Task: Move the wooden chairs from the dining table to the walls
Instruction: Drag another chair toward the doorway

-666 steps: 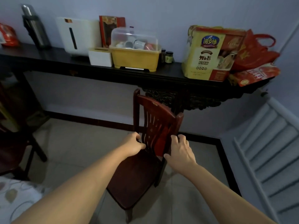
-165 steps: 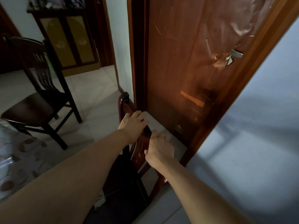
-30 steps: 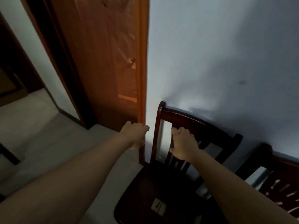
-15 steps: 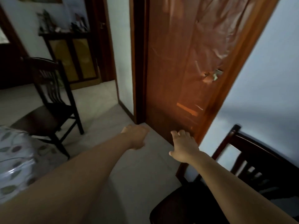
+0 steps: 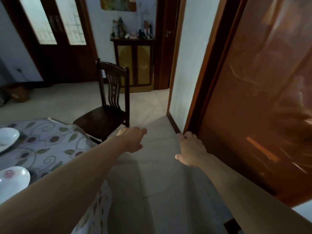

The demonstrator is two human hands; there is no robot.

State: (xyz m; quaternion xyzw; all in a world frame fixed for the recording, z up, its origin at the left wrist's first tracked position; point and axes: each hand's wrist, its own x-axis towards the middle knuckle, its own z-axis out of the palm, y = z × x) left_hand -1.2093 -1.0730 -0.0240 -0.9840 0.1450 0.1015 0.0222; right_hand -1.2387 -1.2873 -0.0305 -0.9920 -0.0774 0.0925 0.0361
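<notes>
My left hand reaches out in front of me over the tiled floor, holding nothing; its fingers hang loosely curled and close together, pointing toward the wooden chair; the fingertips appear just short of the chair's seat, though I cannot tell whether they touch it. My right hand is stretched forward too, empty, its back turned up; the fingers lie relaxed and side by side, slightly bent at the tips, the thumb sticking out toward my left hand; it hovers in front of the lower edge of the wooden door, well to the right of the chair.

The chair stands upright on the floor, dark and slat-backed; it sits at the corner of the dining table, its seat beside the flowered tablecloth and its back turned away from the table; it stands apart from any wall. On the table, left of the chair, lie two white dishes; behind the chair, against the far wall, stands a small cabinet with yellow door panels and blurred small objects on top; farther left behind the chair are dark doors with frosted glass panes.
</notes>
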